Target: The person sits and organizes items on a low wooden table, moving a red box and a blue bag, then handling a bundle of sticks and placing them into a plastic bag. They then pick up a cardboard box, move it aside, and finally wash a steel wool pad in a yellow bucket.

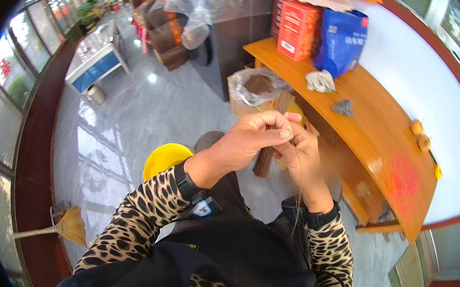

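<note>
A bundle of thin brown fibres or sticks (263,164) is held upright in front of me, above my lap. My left hand (243,134) curls around its middle, with thumb and forefinger pinched together. Against those fingertips is my right hand (302,149), its fingers bent around a thin brown strand (298,206). The strand's loose end hangs down past my right wrist. Where the hands meet, the fingers hide the strand and part of the bundle.
A wooden bench (367,129) on the right bears a red box (296,30), a blue bag (339,43), a crumpled cloth (320,81) and a grey lump (343,107). Beyond my hands stands a plastic-lined carton (240,91). A yellow round object (164,159) is by my left forearm; a broom (71,225) lies left.
</note>
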`<state>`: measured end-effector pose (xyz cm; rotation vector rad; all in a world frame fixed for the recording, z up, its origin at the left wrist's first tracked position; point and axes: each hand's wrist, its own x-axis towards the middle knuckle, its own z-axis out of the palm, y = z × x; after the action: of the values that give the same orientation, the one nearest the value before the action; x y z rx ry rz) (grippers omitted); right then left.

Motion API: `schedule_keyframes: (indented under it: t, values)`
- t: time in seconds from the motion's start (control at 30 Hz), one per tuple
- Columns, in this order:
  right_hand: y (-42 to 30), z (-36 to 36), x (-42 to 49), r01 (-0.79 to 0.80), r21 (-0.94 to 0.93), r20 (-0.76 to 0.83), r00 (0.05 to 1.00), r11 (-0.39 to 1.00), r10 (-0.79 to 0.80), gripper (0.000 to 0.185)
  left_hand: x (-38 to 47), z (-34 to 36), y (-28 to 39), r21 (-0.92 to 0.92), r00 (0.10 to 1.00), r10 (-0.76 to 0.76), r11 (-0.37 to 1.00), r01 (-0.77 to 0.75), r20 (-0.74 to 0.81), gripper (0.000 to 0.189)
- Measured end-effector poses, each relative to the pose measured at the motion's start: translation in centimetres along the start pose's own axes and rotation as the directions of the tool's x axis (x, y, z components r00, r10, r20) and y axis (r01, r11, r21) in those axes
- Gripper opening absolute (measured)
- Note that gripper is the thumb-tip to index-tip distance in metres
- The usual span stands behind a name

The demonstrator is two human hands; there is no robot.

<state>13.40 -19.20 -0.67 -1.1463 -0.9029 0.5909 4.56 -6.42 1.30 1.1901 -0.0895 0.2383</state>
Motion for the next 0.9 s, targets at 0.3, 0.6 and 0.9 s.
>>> schedule_keyframes:
  t: [0.3,0.6,0.9]
  values:
    - [-2.7,-3.4,-4.9,-0.134,0.014,-0.391,0.911,0.991,0.129,0.023,1.1,0.8,-0.8,0.171,0.992,0.010,0.985,0.012,-0.128,0.016]
    - [-2.7,-1.0,-6.7,-0.270,-0.020,-0.215,0.941,0.963,0.260,0.006,0.0,0.4,-1.7,0.117,0.975,0.011,0.993,0.015,-0.220,0.018]
    - [-2.8,0.7,-7.1,-0.233,-0.080,-0.247,0.947,0.969,0.207,0.011,-0.1,2.2,0.5,-0.176,0.977,0.078,0.978,-0.114,-0.196,0.057]
